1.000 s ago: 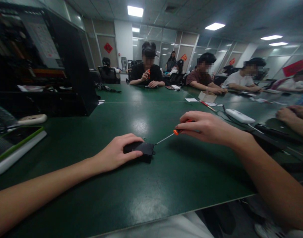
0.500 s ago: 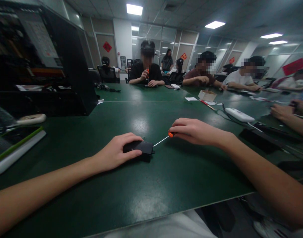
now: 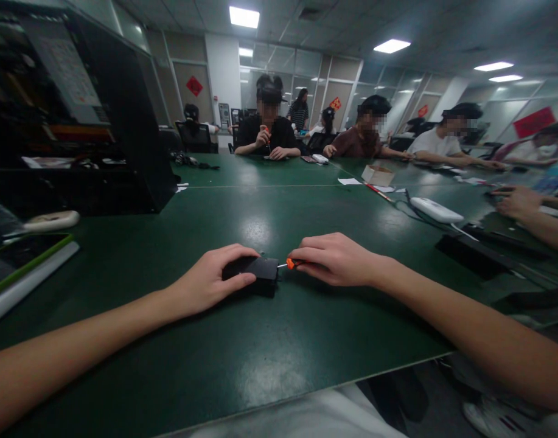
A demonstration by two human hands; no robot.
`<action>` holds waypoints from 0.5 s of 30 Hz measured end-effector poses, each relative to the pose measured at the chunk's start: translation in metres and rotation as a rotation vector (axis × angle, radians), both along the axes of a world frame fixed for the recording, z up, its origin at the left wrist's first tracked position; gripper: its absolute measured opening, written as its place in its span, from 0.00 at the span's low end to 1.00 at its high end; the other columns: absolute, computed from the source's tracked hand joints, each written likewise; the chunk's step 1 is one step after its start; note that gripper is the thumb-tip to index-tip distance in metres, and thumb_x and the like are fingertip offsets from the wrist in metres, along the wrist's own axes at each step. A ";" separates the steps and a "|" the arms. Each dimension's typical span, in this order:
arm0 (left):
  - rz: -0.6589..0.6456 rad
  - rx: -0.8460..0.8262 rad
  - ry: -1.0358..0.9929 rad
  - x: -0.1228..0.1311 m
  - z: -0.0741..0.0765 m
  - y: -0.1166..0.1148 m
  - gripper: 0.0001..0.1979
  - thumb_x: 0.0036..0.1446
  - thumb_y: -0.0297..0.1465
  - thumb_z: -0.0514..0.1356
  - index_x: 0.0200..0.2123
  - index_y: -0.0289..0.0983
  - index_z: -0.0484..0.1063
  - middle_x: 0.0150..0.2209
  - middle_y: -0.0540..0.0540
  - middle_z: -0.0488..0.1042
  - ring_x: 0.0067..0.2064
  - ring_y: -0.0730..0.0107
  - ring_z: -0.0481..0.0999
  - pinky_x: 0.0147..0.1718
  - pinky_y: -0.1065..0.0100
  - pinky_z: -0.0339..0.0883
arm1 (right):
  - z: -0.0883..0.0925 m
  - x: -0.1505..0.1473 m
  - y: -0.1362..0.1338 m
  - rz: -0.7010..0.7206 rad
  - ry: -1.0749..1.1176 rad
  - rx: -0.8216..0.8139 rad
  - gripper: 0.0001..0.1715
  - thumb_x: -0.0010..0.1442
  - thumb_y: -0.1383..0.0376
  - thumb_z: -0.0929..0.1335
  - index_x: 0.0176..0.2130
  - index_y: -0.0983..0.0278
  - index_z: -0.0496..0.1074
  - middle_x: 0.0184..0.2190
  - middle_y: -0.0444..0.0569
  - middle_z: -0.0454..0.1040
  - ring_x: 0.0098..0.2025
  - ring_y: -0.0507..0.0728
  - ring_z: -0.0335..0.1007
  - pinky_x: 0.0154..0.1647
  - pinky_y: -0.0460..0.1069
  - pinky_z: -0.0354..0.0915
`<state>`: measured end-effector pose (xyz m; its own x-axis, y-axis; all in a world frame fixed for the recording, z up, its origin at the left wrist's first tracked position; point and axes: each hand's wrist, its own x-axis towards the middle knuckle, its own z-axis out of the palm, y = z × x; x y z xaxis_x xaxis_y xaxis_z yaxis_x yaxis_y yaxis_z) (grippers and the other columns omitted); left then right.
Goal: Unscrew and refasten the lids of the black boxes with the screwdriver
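A small black box-shaped device (image 3: 264,274) rests on the green tabletop (image 3: 205,365). Its left part is covered by my left hand (image 3: 219,277), whose fingers and thumb are wrapped round it. My right hand (image 3: 336,258) grips a screwdriver (image 3: 289,263) by its orange and black handle, most of which the fingers hide. The thin metal shaft points left and meets the right end of the black device. Only a short length of shaft shows between the handle and the device, so part of it appears to be inside; the tip is hidden.
A black open-fronted cabinet (image 3: 142,128) stands at the left, with a green-edged white tray (image 3: 36,274) nearer me. To the right lie a white power adapter (image 3: 436,210) with cables and a small cardboard box (image 3: 378,175). Several people sit round the table; another person's hands (image 3: 518,201) are at far right.
My right hand has moved left and slightly down with the screwdriver. Much less of its shaft shows between the handle and the device. My left hand keeps its hold.
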<state>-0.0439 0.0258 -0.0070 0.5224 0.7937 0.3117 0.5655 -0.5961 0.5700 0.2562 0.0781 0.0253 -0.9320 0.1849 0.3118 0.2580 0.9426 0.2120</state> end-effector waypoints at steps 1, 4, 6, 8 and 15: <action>-0.003 -0.006 0.003 -0.002 0.001 0.000 0.18 0.67 0.42 0.59 0.54 0.38 0.72 0.49 0.44 0.77 0.49 0.58 0.76 0.49 0.62 0.67 | -0.003 -0.001 0.000 -0.002 0.023 0.037 0.16 0.71 0.62 0.62 0.51 0.66 0.72 0.37 0.48 0.74 0.33 0.49 0.67 0.33 0.44 0.58; -0.036 -0.034 0.042 -0.011 0.005 0.001 0.19 0.67 0.43 0.59 0.55 0.39 0.72 0.51 0.44 0.77 0.51 0.57 0.75 0.51 0.61 0.66 | -0.008 -0.001 0.002 0.017 0.093 0.155 0.14 0.69 0.61 0.63 0.50 0.66 0.71 0.37 0.47 0.74 0.33 0.49 0.67 0.32 0.45 0.58; -0.036 -0.076 0.077 -0.020 0.009 0.004 0.21 0.65 0.44 0.61 0.55 0.40 0.73 0.52 0.45 0.77 0.52 0.56 0.75 0.51 0.60 0.65 | -0.008 0.002 0.004 0.030 0.107 0.222 0.14 0.69 0.61 0.64 0.49 0.66 0.71 0.36 0.47 0.74 0.33 0.49 0.68 0.32 0.45 0.58; -0.014 -0.125 0.093 -0.026 0.012 0.006 0.22 0.63 0.45 0.64 0.55 0.42 0.74 0.53 0.46 0.78 0.53 0.54 0.75 0.52 0.59 0.65 | -0.007 0.005 0.008 0.019 0.100 0.251 0.14 0.69 0.61 0.64 0.50 0.65 0.71 0.37 0.47 0.74 0.35 0.49 0.69 0.33 0.45 0.58; 0.057 -0.218 -0.034 -0.018 0.006 0.002 0.22 0.61 0.45 0.65 0.55 0.42 0.76 0.52 0.45 0.79 0.52 0.52 0.76 0.50 0.58 0.66 | -0.007 0.007 0.015 0.025 0.089 0.283 0.13 0.69 0.61 0.64 0.49 0.65 0.71 0.38 0.47 0.75 0.34 0.50 0.68 0.32 0.46 0.57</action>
<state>-0.0622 0.0276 -0.0006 0.4672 0.8719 0.1464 0.5731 -0.4248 0.7008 0.2634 0.0931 0.0180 -0.9016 0.0568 0.4288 0.2653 0.8557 0.4444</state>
